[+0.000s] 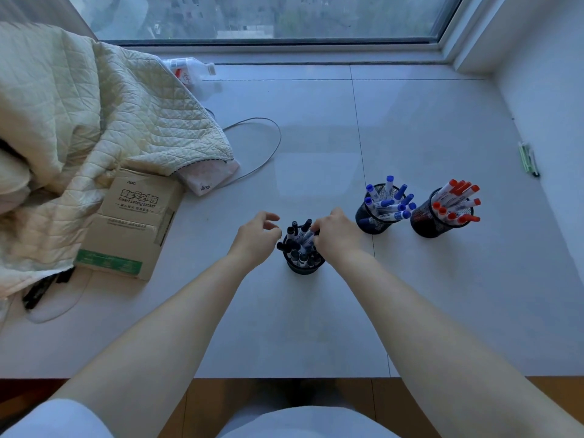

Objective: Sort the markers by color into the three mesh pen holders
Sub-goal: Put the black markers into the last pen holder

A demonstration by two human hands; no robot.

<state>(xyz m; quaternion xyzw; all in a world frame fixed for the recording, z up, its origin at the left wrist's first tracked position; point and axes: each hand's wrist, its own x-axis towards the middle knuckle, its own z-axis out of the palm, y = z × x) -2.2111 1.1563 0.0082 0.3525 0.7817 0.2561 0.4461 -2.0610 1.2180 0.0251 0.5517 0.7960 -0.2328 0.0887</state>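
Observation:
Three black mesh pen holders stand on the white sill. The nearest holder [304,267] is full of black-capped markers [298,245]. Further right stand a holder [373,223] of blue-capped markers [389,200] and a holder [426,226] of red-capped markers [455,200]. My left hand [256,240] hovers just left of the black markers, fingers curled and apart, holding nothing. My right hand [336,233] is at the right rim of that holder, its fingertips touching the black markers; I cannot tell whether it grips one.
A cardboard box [132,222] and a quilted cream blanket [79,121] fill the left side. A grey cable [268,153] loops behind them, with a plastic bottle [189,69] near the window. Green pens [527,159] lie by the right wall. The sill's front edge [284,377] is near me.

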